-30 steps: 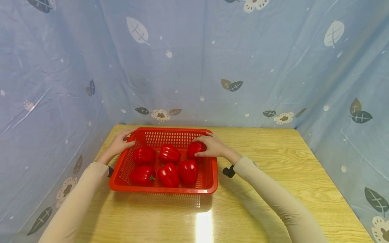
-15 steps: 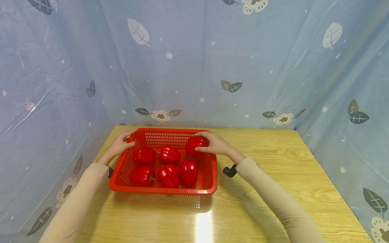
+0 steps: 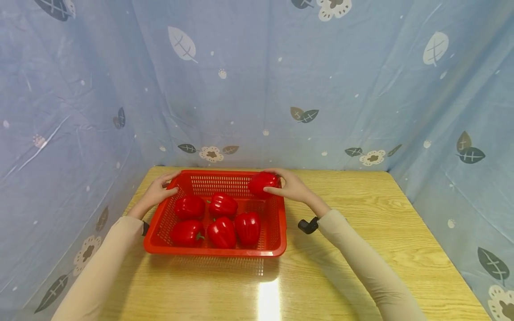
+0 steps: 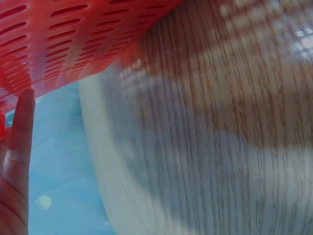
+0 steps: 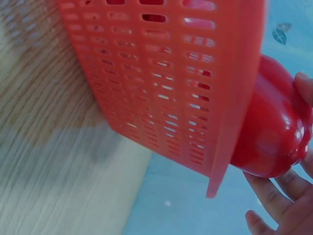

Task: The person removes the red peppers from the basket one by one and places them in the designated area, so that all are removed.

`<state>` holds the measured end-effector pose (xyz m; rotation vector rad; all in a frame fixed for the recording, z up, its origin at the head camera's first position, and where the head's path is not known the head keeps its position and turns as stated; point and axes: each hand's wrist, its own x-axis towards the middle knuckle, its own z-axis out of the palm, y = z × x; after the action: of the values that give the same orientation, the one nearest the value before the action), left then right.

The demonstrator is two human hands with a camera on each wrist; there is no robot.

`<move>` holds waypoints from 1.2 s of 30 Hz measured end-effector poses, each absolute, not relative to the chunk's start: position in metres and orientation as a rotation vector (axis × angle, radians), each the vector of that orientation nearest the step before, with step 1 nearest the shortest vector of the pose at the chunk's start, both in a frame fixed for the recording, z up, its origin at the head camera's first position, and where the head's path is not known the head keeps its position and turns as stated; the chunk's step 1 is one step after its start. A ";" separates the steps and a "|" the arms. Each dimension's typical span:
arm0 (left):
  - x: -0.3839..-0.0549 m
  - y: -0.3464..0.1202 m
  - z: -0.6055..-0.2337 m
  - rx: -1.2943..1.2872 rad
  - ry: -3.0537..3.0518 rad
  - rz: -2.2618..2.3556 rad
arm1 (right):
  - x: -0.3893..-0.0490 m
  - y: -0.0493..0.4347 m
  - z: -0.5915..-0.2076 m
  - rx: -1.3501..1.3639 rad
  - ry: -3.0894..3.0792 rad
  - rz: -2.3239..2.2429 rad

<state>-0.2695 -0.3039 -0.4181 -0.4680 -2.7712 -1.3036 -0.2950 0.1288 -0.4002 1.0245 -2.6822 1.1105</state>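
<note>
A red plastic basket (image 3: 217,252) with slotted walls holds several glossy red bell peppers (image 3: 222,232), some showing green stems. My left hand (image 3: 155,192) grips the basket's left rim, thumb over the inner side. In the left wrist view, one finger (image 4: 19,139) lies along the outside of the slotted wall. At the back right corner, my right hand (image 3: 292,186) holds another red bell pepper (image 3: 263,183) between thumb and fingers, raised to rim height. The right wrist view shows this held pepper (image 5: 269,122) partly hidden behind the basket's edge.
The basket stands on the left part of a light wooden table (image 3: 361,232), close to its back edge. A blue curtain (image 3: 257,80) printed with leaves and flowers hangs behind and along both sides. Black wrist devices (image 3: 308,225) sit at the cuffs.
My right hand has lifted the back right bell pepper from inside the basket up to the rim, moving back and slightly right. The left hand stays at the basket's left side.
</note>
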 end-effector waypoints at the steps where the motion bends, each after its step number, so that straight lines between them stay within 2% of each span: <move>1: -0.271 -0.306 -0.421 -0.461 -2.776 -1.297 | -0.295 0.131 -0.399 1.003 -2.683 1.133; 8: -0.285 -0.319 -0.440 -0.446 -2.771 -1.292 | -0.295 0.145 -0.394 0.881 -2.672 1.243; 16: -0.279 -0.313 -0.433 -0.457 -2.752 -1.357 | -0.293 0.159 -0.392 0.840 -2.620 1.290; 19: -0.269 -0.304 -0.422 -0.452 -2.746 -1.383 | -0.283 0.162 -0.382 0.824 -2.609 1.335; 24: -0.277 -0.311 -0.433 -0.456 -2.733 -1.377 | -0.266 0.167 -0.365 0.773 -2.599 1.380; 27: -0.281 -0.314 -0.439 -0.455 -2.732 -1.404 | -0.264 0.173 -0.365 0.737 -2.594 1.377; 36: -0.262 -0.298 -0.414 -0.457 -2.728 -1.409 | -0.281 0.196 -0.390 0.682 -2.543 1.377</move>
<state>-0.2621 -0.2978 -0.4138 -0.4568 -2.7284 -1.4090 -0.2811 0.1964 -0.3896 0.6821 -2.5429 1.3766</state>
